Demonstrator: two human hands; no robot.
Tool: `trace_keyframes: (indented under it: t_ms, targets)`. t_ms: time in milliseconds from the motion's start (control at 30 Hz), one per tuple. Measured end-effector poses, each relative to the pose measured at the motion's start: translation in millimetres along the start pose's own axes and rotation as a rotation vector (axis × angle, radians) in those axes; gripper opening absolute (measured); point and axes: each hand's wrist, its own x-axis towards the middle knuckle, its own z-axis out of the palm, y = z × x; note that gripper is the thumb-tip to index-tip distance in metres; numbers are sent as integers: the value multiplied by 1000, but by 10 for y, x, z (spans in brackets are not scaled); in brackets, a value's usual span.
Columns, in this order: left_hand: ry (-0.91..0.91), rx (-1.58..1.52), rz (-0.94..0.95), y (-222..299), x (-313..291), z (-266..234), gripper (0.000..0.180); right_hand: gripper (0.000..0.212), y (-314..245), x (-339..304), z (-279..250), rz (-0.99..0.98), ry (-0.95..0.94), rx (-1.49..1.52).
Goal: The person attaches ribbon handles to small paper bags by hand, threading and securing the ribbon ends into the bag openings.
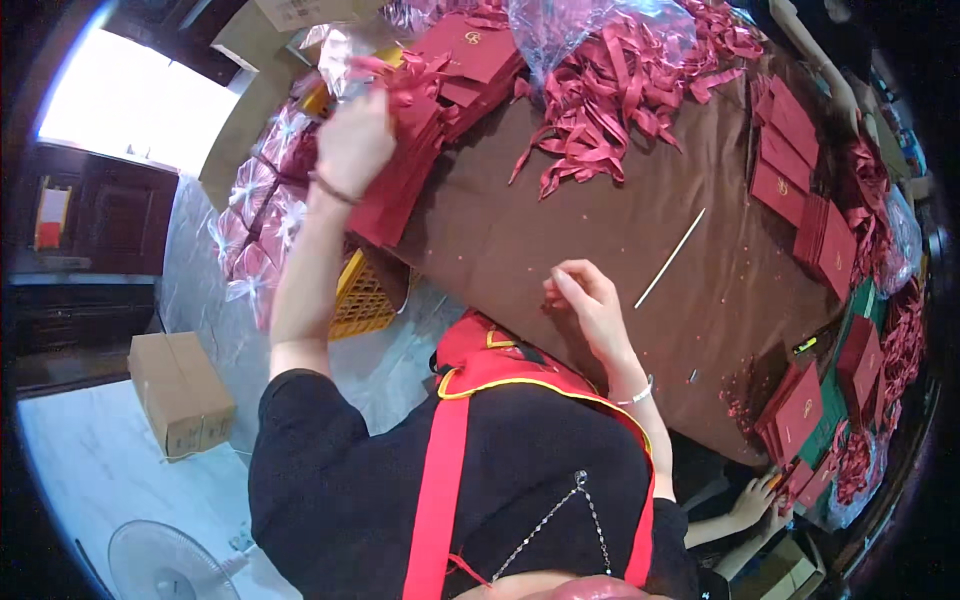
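Observation:
My left hand [355,145] reaches out over a stack of flat dark-red card pieces [390,195] at the table's left edge. Its fingers curl in beside red ribbon [415,80] on top of that stack; whatever they hold is hidden. Over the near part of the brown-covered table [490,220] hovers my right hand [592,305], fingers loosely bent, thumb apart, nothing seen in it. A thin pale stick [670,258] lies just to its right. Beyond it, cut red ribbons [610,110] spill from a clear plastic bag [560,30].
Plastic-wrapped red bundles [255,230] and a yellow crate [362,300] sit left of the table. A cardboard box [180,395] and fan [165,560] are on the floor. More red card stacks [790,160] line the right, where another person's hands [755,505] work.

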Motion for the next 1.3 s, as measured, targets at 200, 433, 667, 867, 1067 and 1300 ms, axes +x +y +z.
trace_keyframes:
  t_ms: [200,433,667,867,1067,1300]
  targets:
    - [141,45,114,285,-32,435,54,26,-88,457,290,-128,-145,-301]
    - [-16,17,174,-86,267,547,32,24,-39,553,432,-155,-257,-470]
    - [-38,-117,209,-216,219,998,34,26,-158,885,621,-184,-326,-611]
    - [82,-238,303,-320,166,817,37,34,-378,1288,939,-299,-331,-622]
    - [121,-342,236,-139,81,442,22,30,-543,1050,684,-166,-271,-547]
    - [140,-190,266,-97,49,299,22,24,-335,696,239,-304,-100,-328]
